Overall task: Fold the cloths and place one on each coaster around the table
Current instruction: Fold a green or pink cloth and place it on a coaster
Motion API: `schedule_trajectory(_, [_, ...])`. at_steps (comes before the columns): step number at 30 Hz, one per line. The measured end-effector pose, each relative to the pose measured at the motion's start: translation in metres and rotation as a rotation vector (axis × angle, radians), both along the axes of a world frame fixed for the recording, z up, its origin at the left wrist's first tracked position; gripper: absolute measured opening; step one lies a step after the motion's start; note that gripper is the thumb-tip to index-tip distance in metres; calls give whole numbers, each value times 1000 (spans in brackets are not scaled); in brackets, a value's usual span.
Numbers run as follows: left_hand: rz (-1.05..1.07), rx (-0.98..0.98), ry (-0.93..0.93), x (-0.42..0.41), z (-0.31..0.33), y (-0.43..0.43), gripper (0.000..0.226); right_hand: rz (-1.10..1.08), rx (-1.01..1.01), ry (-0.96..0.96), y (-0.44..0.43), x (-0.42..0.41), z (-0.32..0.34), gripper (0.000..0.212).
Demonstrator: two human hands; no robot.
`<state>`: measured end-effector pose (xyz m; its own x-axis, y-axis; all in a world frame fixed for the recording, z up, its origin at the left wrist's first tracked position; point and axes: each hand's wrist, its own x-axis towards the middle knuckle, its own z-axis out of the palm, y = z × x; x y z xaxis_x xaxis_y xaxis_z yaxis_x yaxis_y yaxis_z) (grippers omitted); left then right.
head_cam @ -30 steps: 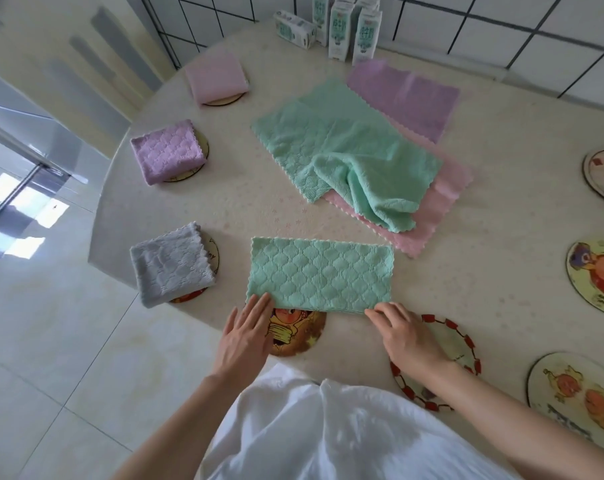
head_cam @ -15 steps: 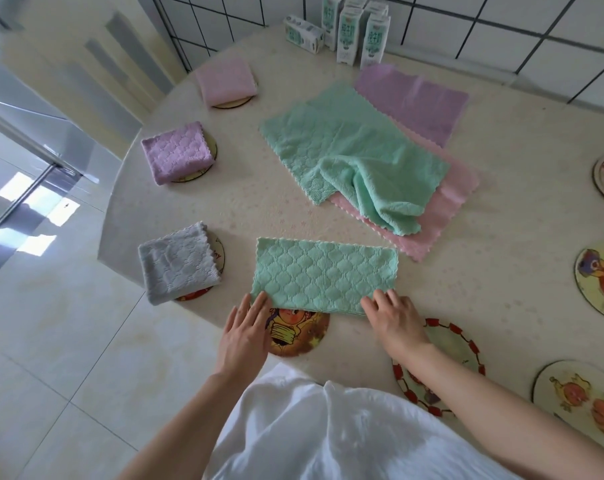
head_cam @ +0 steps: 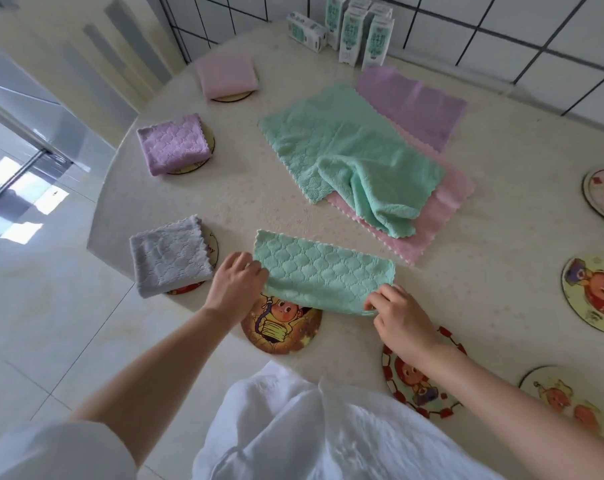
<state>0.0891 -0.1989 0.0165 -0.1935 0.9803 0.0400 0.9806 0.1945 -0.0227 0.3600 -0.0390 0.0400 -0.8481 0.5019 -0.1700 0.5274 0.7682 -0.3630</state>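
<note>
Head camera view, looking down over a round table (head_cam: 259, 202) with a pale, speckled, stone-like top. At the near edge, a mint-green cloth (head_cam: 324, 271), folded into a long rectangle, lies partly over a round cartoon coaster (head_cam: 283, 332). Its plush surface is quilted in a scale pattern. The left hand (head_cam: 236, 285) grips the cloth's left end with curled fingers. The right hand (head_cam: 402, 320) pinches its near right corner between thumb and fingertips. The near edge is raised slightly off the table.

To the left, three thick folded squares each sit on a round coaster: a grey cloth (head_cam: 168, 259), a purple cloth (head_cam: 174, 143) and, farthest away, a smooth pink cloth (head_cam: 226, 74). The grey and purple ones show the same scale quilting.

At the table's middle lies a loose pile with scalloped edges: an unfolded green cloth (head_cam: 345, 154), rumpled at its near corner, on top of an unfolded pink cloth (head_cam: 442, 209) and an unfolded purple cloth (head_cam: 414, 102).

A red-bordered coaster (head_cam: 421, 386) lies partly under the right forearm. Three bare cartoon coasters (head_cam: 595, 296) line the right rim.

White and teal cartons (head_cam: 354, 32) stand at the far edge, one lying on its side. Their printing is too small to read. Behind them is a white tiled wall (head_cam: 501, 22) with dark grout. A white crinkled garment (head_cam: 293, 427) fills the bottom of the frame.
</note>
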Motion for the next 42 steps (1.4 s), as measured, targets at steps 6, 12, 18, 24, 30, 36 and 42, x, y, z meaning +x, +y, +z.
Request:
schedule_trajectory(6, [173,164,36,-16,25,11,19,-60,-342,46,-23,-13,32,28])
schedule_trajectory(12, [149,-161,-518,49,8,-3,77,-22,-563,102,-39,-35,49,30])
schedule_trajectory(18, [43,28,-756,95,-10,-19,58,-27,-693,147,-40,-47,61,23])
schedule_trajectory(24, [201,94,-960,100,-13,-41,50,215,-504,-101,-19,-51,44,40])
schedule_trajectory(30, [550,63,-1123,92,-12,-48,52,354,-453,-380,9,-49,3,78])
schedule_trajectory(36, [875,85,-1440,84,-12,-44,19,216,-643,-384,24,-67,-6,58])
schedule_trajectory(42, [1231,113,-1671,63,-10,-28,20,6,-757,-414,33,-105,-16,23])
